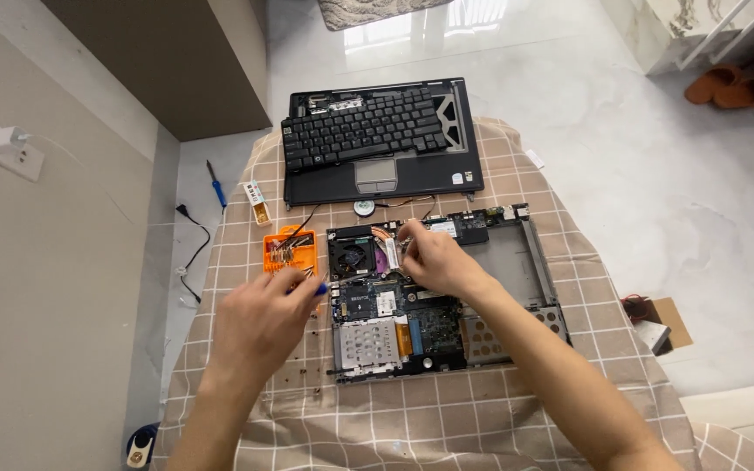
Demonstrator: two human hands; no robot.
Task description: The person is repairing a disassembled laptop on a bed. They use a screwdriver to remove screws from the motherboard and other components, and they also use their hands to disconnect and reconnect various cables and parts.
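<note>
- Centrally, an opened laptop base [447, 296] lies on a checked cloth [412, 419]; its motherboard, cooling fan [353, 256] and copper heat pipe [383, 234] are exposed.
- Right hand [434, 257]: fingers pinched at the metal heatsink part [394, 251] just right of the fan; whether it grips the part or merely steadies it cannot be told.
- Left hand [259, 318]: closed loosely around a small blue-tipped tool [319, 289], probably a screwdriver, held just beside the orange bit case [290, 251].
- Detached keyboard and palmrest assembly [381, 139] rests beyond the base, a thin cable running between them.
- Loose screws [307, 377] lie scattered on the cloth near the base's left edge.
- Judgement: the heatsink work goes best with the part held level and lifted straight, no force on the heat pipe.
- Judgement: seat the tool tip squarely in each screw head, and gather the loose screws by the case so none roll off.
</note>
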